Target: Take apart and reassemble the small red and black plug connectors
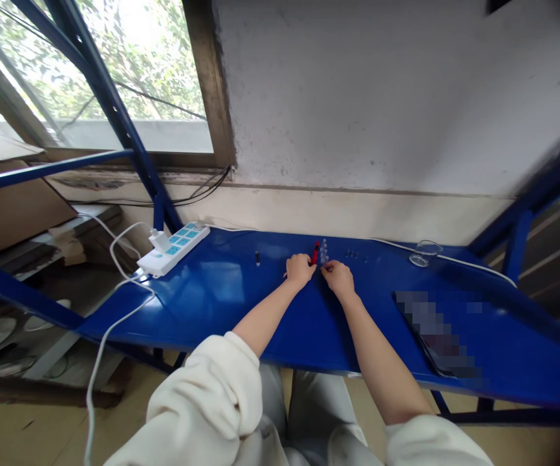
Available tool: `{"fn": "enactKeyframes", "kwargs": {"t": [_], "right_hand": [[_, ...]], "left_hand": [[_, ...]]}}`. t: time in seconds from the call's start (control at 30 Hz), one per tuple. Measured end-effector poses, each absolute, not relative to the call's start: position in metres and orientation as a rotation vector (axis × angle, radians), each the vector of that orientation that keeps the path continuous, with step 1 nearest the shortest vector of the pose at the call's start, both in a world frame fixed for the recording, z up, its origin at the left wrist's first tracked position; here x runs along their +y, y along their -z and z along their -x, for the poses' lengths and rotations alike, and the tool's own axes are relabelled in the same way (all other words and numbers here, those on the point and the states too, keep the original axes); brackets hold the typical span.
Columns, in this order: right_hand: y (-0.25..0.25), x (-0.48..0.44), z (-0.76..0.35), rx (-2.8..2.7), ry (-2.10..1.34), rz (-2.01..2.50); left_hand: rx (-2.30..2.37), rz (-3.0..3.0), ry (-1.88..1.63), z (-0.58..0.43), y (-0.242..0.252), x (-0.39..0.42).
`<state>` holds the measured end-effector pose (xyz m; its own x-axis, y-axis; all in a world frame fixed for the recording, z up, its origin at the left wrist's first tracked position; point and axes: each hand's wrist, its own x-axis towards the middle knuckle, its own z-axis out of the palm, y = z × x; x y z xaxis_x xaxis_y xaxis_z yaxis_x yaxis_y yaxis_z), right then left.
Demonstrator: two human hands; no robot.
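Near the middle of the blue table, my left hand (299, 270) has its fingers curled in, their tips against the near end of a narrow red piece (315, 252). Just right of that stands a short row of small clear pieces (324, 250), like tiny bottles or caps. My right hand (339, 279) is closed at the near end of this row, thumb and fingers together. What either hand pinches is too small to make out. A small black-and-white cylinder (257, 259) stands upright, left of my left hand.
Several tiny clear pieces (352, 254) lie right of the row. Farther right is a clear round container (420, 260) by a white cable. A dark flat item (435, 333), partly pixelated, lies at right. A white power strip (176, 249) sits on the table's left end (129, 317).
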<state>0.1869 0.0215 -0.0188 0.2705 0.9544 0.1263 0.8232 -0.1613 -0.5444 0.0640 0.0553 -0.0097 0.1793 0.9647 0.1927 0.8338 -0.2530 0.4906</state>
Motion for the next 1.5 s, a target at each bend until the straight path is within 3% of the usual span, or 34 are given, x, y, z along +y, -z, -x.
{"fn": "enactKeyframes", "kwargs": {"t": [0.13,0.3,0.47,0.77,0.93,1.23,1.5], "right_hand": [[0.017,0.021,-0.187,-1.603,-0.335,2.046],[0.011,0.018,-0.186,-1.646,-0.328,2.12],[0.0,0.011,-0.182,-1.728,-0.319,2.229],[-0.002,0.0,-0.152,-2.193,-0.28,1.592],[0.005,0.001,-0.147,-2.194,-0.317,1.457],[0.005,0.0,-0.143,-2.057,-0.368,1.409],[0.0,-0.003,-0.136,-1.952,-0.555,1.424]], "left_hand": [[1.691,-2.194,-0.764,-0.056,0.005,0.049],[1.618,-2.342,-1.179,-0.02,-0.007,0.027],[1.901,-2.296,-1.393,0.03,-0.014,0.011],[2.199,-2.177,-1.049,0.047,0.003,0.027],[2.082,-2.072,-0.965,0.052,0.01,0.035],[1.505,-1.701,-1.333,0.045,0.012,0.042],[0.925,-1.392,-1.107,0.03,0.001,0.03]]}}
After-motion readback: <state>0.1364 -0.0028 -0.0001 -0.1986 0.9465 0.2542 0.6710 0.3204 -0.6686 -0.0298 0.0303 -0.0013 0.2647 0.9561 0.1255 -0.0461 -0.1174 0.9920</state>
